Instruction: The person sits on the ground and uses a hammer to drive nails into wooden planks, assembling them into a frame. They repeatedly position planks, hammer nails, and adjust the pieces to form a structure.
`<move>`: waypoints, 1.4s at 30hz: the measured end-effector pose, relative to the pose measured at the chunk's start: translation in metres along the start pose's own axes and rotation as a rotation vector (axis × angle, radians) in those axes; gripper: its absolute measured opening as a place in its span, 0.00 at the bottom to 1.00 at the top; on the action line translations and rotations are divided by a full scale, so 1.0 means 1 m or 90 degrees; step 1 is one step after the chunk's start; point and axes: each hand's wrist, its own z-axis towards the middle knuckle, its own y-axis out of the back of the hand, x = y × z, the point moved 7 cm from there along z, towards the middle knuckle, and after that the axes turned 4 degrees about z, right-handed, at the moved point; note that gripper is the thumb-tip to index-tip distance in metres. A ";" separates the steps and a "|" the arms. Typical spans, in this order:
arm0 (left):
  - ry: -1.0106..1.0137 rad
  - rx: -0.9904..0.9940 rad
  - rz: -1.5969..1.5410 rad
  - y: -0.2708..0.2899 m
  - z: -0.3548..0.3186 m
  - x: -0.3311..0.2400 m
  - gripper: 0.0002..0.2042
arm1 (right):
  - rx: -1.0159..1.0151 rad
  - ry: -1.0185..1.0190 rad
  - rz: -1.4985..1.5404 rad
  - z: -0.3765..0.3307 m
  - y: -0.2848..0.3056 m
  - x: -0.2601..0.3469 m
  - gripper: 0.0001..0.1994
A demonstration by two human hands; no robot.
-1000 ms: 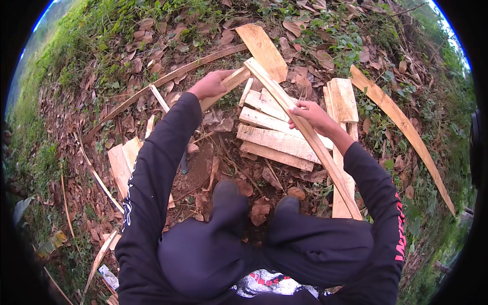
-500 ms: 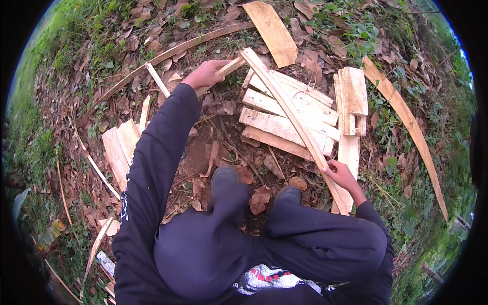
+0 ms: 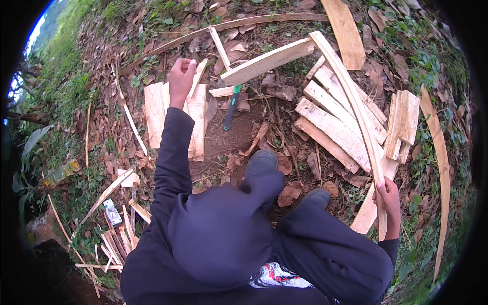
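My right hand [image 3: 389, 198] grips the near end of a long, narrow wooden strip [image 3: 356, 104], which slants away from me over a stack of boards. At its far end the strip meets a short, wide board [image 3: 269, 62], which extends to the left; how they join is too small to tell. My left hand [image 3: 182, 81] is raised off the wood, fingers curled and thumb up, above some upright-lying pale planks [image 3: 197, 122]. Whether it pinches something small, I cannot make out. Between the hands lies a hand tool with a green and dark handle [image 3: 231, 109], its head hidden by the short board.
Several cut boards [image 3: 330, 140] lie stacked at right, beside a smaller pile [image 3: 404, 117]. A long curved slat [image 3: 437, 168] lies far right, a wide plank [image 3: 345, 35] at the back. Thin offcuts [image 3: 119, 244] are heaped at lower left. Dry leaves and weeds cover the ground.
My left hand has let go of the short board and swung left. My right hand keeps hold of the strip. The view has shifted left, bringing the hand tool and the offcut heap into sight.
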 end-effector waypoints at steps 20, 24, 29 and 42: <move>0.400 0.003 0.316 0.098 -0.170 0.235 0.54 | -0.070 0.104 -0.135 -0.036 -0.065 0.114 0.15; 0.343 -0.003 0.339 0.107 -0.177 0.227 0.57 | -0.058 0.146 -0.129 -0.020 -0.082 0.134 0.15; 0.318 -0.041 0.090 0.139 -0.185 0.246 0.43 | -0.051 0.163 -0.140 -0.018 -0.104 0.163 0.13; 0.060 -0.127 0.289 0.175 -0.219 0.124 0.19 | -0.052 0.209 -0.112 -0.025 -0.104 0.184 0.15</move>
